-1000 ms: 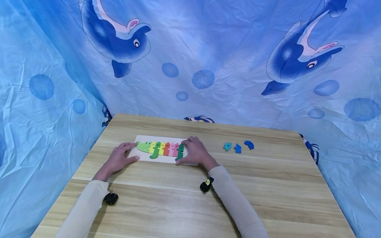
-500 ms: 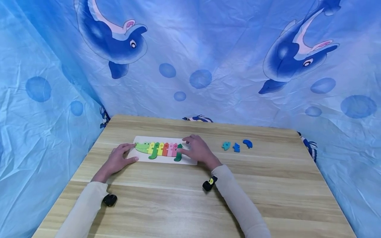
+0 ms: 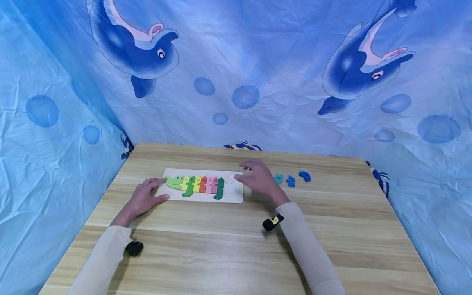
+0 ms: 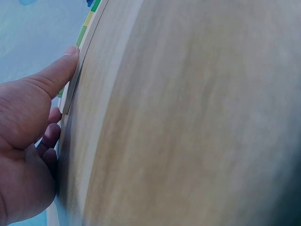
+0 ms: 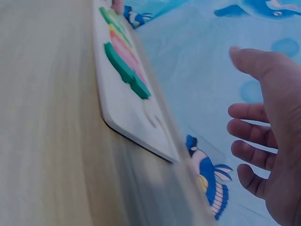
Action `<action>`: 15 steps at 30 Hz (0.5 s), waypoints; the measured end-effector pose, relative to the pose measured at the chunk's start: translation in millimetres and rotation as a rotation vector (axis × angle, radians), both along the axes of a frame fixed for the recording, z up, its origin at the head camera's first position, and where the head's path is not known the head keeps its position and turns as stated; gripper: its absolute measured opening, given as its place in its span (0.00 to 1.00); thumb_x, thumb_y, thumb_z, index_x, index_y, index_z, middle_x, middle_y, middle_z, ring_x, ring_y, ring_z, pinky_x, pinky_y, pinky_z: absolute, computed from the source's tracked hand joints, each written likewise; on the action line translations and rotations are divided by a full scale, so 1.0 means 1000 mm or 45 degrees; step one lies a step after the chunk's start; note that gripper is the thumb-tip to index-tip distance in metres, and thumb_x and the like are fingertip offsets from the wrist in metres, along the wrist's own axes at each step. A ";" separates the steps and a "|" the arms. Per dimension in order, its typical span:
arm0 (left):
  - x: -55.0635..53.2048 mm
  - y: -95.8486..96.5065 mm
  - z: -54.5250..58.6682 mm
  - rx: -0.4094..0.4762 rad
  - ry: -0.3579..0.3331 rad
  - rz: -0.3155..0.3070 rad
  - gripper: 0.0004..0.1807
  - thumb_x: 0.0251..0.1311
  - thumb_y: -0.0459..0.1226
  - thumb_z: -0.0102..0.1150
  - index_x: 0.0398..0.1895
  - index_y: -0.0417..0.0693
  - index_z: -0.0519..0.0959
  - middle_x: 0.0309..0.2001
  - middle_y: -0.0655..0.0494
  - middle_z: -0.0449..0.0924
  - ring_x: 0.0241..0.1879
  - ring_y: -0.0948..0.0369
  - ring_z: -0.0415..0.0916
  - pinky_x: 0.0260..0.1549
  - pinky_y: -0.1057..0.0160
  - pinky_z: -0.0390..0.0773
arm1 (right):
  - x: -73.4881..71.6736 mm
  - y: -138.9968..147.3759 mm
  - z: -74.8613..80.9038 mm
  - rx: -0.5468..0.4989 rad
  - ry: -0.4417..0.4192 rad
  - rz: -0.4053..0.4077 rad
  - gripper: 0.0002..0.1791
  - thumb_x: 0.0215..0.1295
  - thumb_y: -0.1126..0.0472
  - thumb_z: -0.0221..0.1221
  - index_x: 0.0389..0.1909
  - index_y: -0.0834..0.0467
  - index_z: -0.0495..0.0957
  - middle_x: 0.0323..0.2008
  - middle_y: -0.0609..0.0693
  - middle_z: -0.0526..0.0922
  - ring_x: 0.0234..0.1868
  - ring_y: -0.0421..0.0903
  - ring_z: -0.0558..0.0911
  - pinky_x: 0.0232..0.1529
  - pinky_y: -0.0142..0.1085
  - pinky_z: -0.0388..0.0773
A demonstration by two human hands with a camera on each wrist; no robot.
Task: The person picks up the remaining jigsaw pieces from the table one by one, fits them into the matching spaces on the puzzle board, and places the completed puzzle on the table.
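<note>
A white puzzle board (image 3: 233, 197) lies on the table, bearing a row of coloured crocodile pieces. The light green head piece (image 3: 174, 183) is at its left, and a dark green leg piece (image 3: 219, 189) ends the row. Right of that leg, an outlined curved tail shape shows on the board. My left hand (image 3: 143, 198) holds the board's left end, thumb at the near edge and fingers by the crocodile's snout. Above the board's right end, my right hand (image 3: 261, 178) hovers with fingers loosely spread, holding nothing; in the right wrist view it is apart from the board.
Right of my right hand lie a teal piece (image 3: 278, 178), partly overlapped by the hand, a small blue piece (image 3: 291, 181) and a curved blue piece (image 3: 304, 176). A blue dolphin-print curtain (image 3: 236, 65) surrounds the wooden table (image 3: 221, 254) at the back and sides.
My right hand has let go of the dark green leg piece and moved right, uncovering the tail outline. The left hand stays at the board's left end.
</note>
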State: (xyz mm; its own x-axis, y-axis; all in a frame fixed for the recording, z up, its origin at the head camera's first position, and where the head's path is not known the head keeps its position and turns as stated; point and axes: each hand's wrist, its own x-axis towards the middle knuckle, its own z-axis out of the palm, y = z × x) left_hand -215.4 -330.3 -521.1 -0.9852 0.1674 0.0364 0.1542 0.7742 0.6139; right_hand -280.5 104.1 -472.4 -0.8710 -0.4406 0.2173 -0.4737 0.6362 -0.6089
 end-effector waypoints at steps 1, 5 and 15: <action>0.000 0.000 0.000 0.000 0.000 -0.001 0.43 0.64 0.51 0.69 0.75 0.39 0.66 0.72 0.28 0.59 0.68 0.31 0.55 0.62 0.32 0.55 | -0.001 0.003 0.001 -0.005 -0.006 -0.008 0.35 0.67 0.34 0.61 0.63 0.58 0.80 0.54 0.57 0.83 0.55 0.56 0.79 0.53 0.52 0.77; 0.000 0.000 0.000 0.000 -0.002 -0.005 0.43 0.64 0.50 0.69 0.75 0.39 0.65 0.71 0.28 0.59 0.68 0.31 0.55 0.62 0.32 0.55 | -0.002 0.019 0.003 -0.006 -0.002 -0.033 0.32 0.68 0.36 0.61 0.63 0.54 0.80 0.55 0.58 0.82 0.56 0.58 0.79 0.53 0.52 0.77; 0.000 0.000 0.003 0.006 -0.014 0.005 0.43 0.64 0.51 0.69 0.75 0.39 0.65 0.72 0.29 0.59 0.68 0.31 0.54 0.62 0.31 0.55 | -0.003 0.062 0.013 0.007 -0.005 -0.098 0.34 0.67 0.35 0.62 0.65 0.53 0.79 0.54 0.59 0.80 0.56 0.61 0.77 0.52 0.53 0.75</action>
State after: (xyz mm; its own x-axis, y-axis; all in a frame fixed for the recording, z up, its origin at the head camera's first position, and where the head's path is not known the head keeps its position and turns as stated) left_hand -215.4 -330.1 -518.4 -0.9863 0.1631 0.0259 0.1439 0.7720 0.6191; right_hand -283.5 166.1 -459.0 -0.9031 -0.3736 0.2120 -0.4212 0.6738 -0.6071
